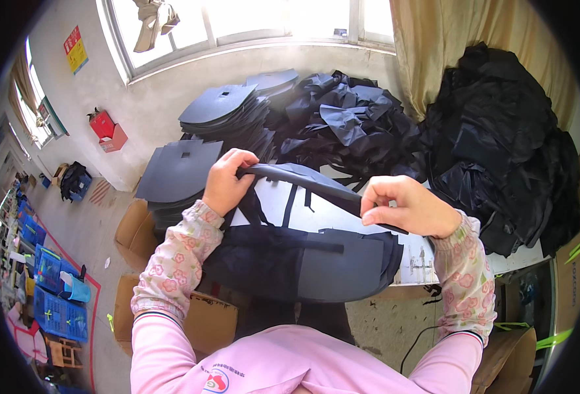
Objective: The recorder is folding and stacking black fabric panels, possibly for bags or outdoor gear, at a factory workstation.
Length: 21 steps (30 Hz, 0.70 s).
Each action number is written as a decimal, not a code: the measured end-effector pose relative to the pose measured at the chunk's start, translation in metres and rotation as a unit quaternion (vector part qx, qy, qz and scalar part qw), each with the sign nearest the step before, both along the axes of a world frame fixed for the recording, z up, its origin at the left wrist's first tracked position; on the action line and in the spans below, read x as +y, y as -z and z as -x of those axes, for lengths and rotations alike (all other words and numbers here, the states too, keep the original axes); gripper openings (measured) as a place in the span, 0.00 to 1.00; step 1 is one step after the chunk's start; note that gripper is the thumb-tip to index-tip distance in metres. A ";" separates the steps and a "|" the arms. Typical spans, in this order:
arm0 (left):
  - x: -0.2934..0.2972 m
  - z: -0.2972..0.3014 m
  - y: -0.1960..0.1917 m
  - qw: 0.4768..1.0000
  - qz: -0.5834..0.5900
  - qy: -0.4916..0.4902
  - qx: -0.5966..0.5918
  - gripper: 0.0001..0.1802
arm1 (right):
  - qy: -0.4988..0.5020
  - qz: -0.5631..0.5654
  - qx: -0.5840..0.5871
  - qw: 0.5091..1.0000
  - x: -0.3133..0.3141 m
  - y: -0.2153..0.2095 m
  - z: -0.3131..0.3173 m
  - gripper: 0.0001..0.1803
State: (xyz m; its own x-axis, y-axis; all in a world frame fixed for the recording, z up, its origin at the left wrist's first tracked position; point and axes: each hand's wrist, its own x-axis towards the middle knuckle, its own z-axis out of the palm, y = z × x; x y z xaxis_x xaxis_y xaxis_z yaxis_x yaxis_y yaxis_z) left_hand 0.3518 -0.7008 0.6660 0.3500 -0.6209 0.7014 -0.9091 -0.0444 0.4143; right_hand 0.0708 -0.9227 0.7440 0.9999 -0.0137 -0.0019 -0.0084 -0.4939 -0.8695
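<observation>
Stretched between my two hands is a long black fabric piece point(309, 184), raised above the white table point(336, 217). My left hand point(229, 180) is closed around its left end. At the other end, my right hand point(405, 205) pinches the edge between thumb and fingers. Black straps point(290, 203) hang below the raised edge. Closer to my body lies black cloth point(254, 259), beside a flat dark grey panel point(352, 266) at the table's front edge. Whether the raised piece is joined to that cloth, I cannot tell.
Stacks of grey panels with small cut-outs point(178, 174) stand at the left. A heap of crumpled black fabric point(349, 121) lies at the back, and a taller black pile point(500, 151) rises at the right. Cardboard boxes point(211, 322) sit below the table.
</observation>
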 end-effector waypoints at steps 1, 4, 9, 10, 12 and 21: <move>0.009 -0.004 0.001 1.000 -0.010 -0.007 -0.004 0.15 | -0.001 -0.005 0.004 1.000 0.001 0.002 0.008 0.07; 0.047 -0.014 0.011 0.998 -0.066 -0.011 0.005 0.15 | -0.099 0.065 -0.070 0.991 0.005 0.010 0.035 0.06; 0.132 -0.021 0.033 0.965 -0.249 -0.018 0.074 0.11 | -0.162 -0.087 0.063 0.981 0.017 0.049 0.076 0.07; 0.150 -0.026 0.038 0.953 -0.285 -0.001 0.104 0.11 | -0.182 -0.086 0.086 0.976 0.017 0.056 0.083 0.08; 0.178 -0.023 0.037 0.908 -0.376 -0.015 0.183 0.11 | -0.178 -0.135 0.141 0.964 0.018 0.072 0.091 0.08; 0.197 -0.055 0.057 0.771 -0.551 -0.047 0.316 0.15 | -0.023 0.005 0.137 0.990 -0.005 0.134 0.079 0.09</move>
State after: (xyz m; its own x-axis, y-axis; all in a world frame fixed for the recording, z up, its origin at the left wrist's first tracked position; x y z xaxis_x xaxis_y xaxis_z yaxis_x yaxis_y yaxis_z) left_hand 0.4069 -0.5042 0.6089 0.4859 -0.6684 -0.5632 -0.5124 -0.7398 0.4360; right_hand -0.0084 -0.9281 0.6101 0.9612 0.0305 -0.2742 -0.2215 -0.5070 -0.8330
